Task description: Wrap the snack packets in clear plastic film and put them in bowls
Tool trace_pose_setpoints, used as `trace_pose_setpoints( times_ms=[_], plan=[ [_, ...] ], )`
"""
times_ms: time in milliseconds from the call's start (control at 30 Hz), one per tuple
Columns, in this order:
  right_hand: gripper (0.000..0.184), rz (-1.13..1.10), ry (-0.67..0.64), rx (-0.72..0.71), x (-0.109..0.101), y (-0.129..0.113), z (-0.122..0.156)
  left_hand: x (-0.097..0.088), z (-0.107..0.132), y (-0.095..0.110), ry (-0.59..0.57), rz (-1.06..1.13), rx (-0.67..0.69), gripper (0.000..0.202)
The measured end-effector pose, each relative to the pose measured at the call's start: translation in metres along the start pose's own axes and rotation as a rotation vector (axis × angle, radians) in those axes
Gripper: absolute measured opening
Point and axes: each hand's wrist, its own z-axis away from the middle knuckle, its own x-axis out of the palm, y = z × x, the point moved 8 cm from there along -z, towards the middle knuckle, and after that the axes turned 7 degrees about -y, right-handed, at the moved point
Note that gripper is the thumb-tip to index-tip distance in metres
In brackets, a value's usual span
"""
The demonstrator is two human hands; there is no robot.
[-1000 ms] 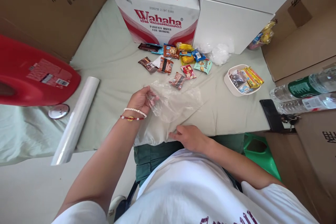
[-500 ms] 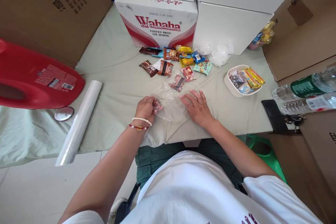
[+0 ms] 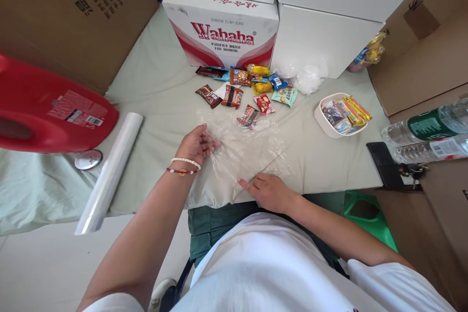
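A crumpled clear plastic film [image 3: 252,148] lies spread on the cloth-covered table in front of me. My left hand [image 3: 195,146] is at the film's left edge, thumb apart from the loosely curled fingers, with no packet visible in it. At the near edge, my right hand [image 3: 272,191] has its fingers curled against the film, its thumb side pointing left. Just beyond, a small brown packet [image 3: 249,117] lies at the film's far edge. Behind it are a red packet [image 3: 263,104], a brown striped packet [image 3: 231,96] and a dark brown packet [image 3: 208,96].
More snack packets [image 3: 241,76] lie before a Wahaha carton [image 3: 223,34]. To the right are a white tub [image 3: 325,124] of snacks, a phone [image 3: 383,163], keys [image 3: 415,169] and plastic bottles [image 3: 427,124]. A film roll [image 3: 111,170] and a red jug [image 3: 73,112] are left.
The pinkish packet in my left hand is out of sight, and that hand's fingers have loosened. My right hand moved nearer to me and curled. The film is spread wider.
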Motion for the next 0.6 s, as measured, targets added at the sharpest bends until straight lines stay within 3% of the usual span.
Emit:
trace_pose_setpoints(
  times_ms=[100, 233, 367, 433, 500, 600],
  plan=[
    [0.065, -0.012, -0.050, 0.030, -0.004, -0.006, -0.006, -0.015, 0.006, 0.015, 0.090, -0.144, 0.133, 0.035],
    [0.065, -0.054, -0.101, 0.059, -0.007, -0.014, -0.014, -0.030, 0.028, 0.039, 0.292, -0.627, 0.419, 0.039],
    [0.056, -0.151, -0.069, 0.061, -0.016, -0.019, -0.013, -0.033, 0.037, 0.027, 0.296, -0.815, 0.451, 0.050],
    [0.039, -0.285, 0.031, 0.041, -0.030, -0.019, -0.009, -0.032, 0.041, 0.019, 0.269, -0.889, 0.501, 0.058],
    [0.028, -0.428, 0.218, 0.064, -0.052, -0.008, -0.002, -0.029, 0.045, 0.011, 0.226, -0.953, 0.574, 0.063],
    [0.031, -0.415, 0.489, 0.212, -0.075, 0.025, 0.009, -0.029, 0.053, 0.000, 0.145, -1.010, 0.660, 0.074]
  ],
)
